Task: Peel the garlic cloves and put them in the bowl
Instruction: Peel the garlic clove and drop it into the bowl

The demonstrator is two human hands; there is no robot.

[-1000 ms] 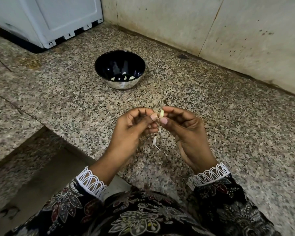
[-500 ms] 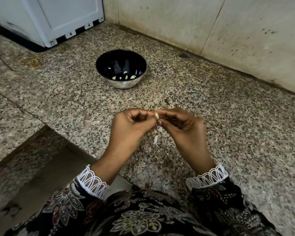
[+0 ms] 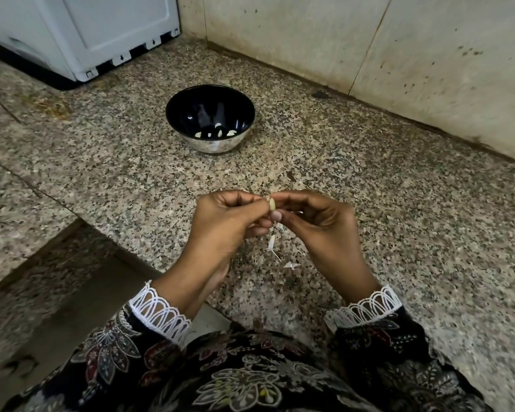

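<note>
A small pale garlic clove (image 3: 272, 204) is pinched between the fingertips of both hands, held above the granite counter (image 3: 399, 233). My left hand (image 3: 223, 224) grips it from the left, my right hand (image 3: 321, 227) from the right. Beyond the hands stands a dark steel bowl (image 3: 210, 144) with several peeled cloves (image 3: 217, 132) on its bottom. White bits of garlic skin (image 3: 272, 243) lie on the counter just below the hands.
A white appliance (image 3: 101, 34) stands at the back left corner. A tiled wall (image 3: 369, 55) runs along the far edge. The counter drops off at the lower left to a lower ledge (image 3: 42, 278).
Both hands have closed tighter around the clove and sunk slightly toward me. More skin flakes lie on the counter. The bowl has not moved.
</note>
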